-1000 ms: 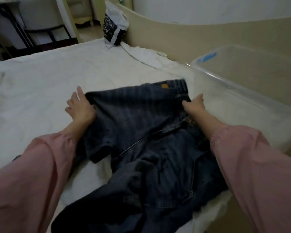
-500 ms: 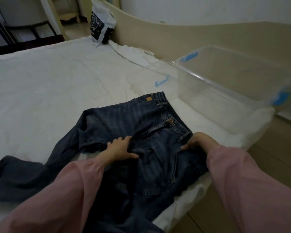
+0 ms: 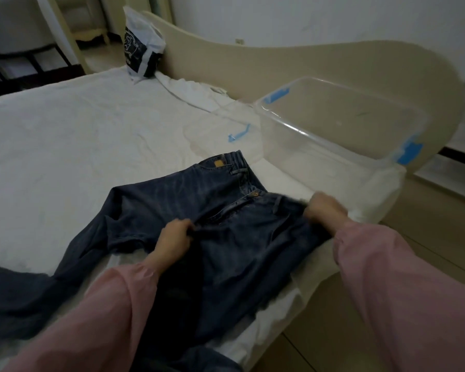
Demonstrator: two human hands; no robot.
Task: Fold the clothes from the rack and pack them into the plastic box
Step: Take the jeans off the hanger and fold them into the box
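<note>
Head view is showing the left hand (image 3: pixel 173 238) pinching a fold of the jeans (image 3: pixel 226 210) lying on the bed (image 3: pixel 78 146), the blurred right hand (image 3: pixel 325 208) gripping their waistband, beside the clear plastic box (image 3: pixel 341 124).

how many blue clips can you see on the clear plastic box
2: one blue clip on the far rim near the headboard, one blue clip on the right end of the plastic box. Others may be hidden.
</note>
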